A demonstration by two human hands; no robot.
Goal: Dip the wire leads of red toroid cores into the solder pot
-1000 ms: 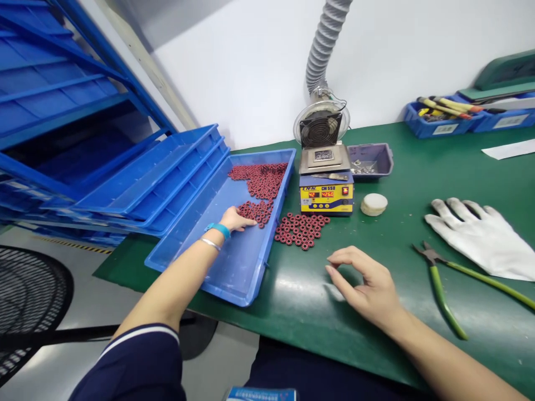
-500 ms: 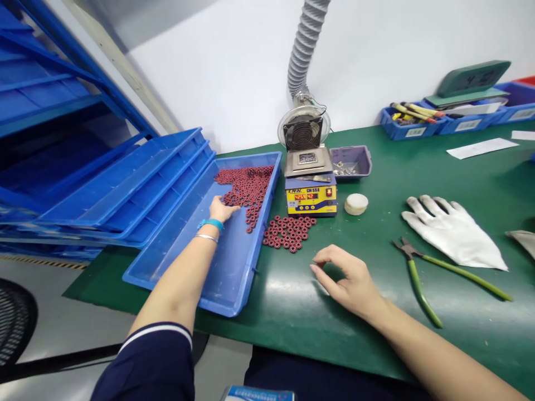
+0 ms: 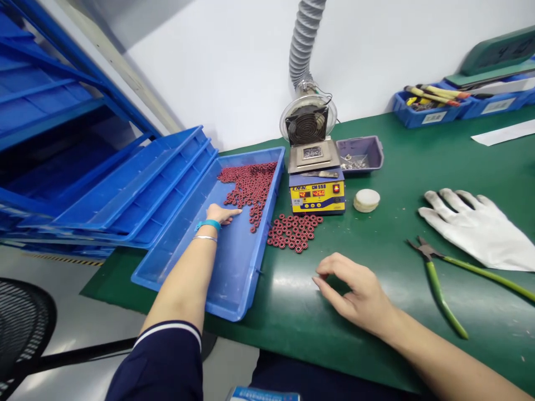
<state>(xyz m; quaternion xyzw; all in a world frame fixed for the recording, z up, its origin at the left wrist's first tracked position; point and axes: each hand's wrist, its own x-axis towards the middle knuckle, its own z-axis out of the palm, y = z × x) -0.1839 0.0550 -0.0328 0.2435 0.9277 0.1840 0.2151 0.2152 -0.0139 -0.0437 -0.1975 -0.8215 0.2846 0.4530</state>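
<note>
My left hand [image 3: 220,214], with a blue band at the wrist, is inside the blue tray [image 3: 184,234], low over its floor. One finger stretches right toward the small red ring-shaped parts [image 3: 251,186] heaped at the tray's far end; the other fingers are partly hidden, and I see nothing held. Over the green table, my right hand [image 3: 351,287] is curved, thumb and fingers apart, with nothing between them. A flat cluster of the same red ring-shaped parts [image 3: 295,231] lies above and left of it, beside the tray.
Behind the cluster stands a yellow-and-blue heater [image 3: 317,195] under a fan and grey duct [image 3: 307,47]. Nearby are a purple bin [image 3: 368,153] and a round white pad [image 3: 366,199]. Green-handled pliers [image 3: 437,284] and a white glove [image 3: 480,234] lie right; stacked trays [image 3: 137,189] stand left.
My left hand has turned slightly, one finger now pointing right and others tucked below. My right hand keeps its curved shape. The whole view has shifted a little.
</note>
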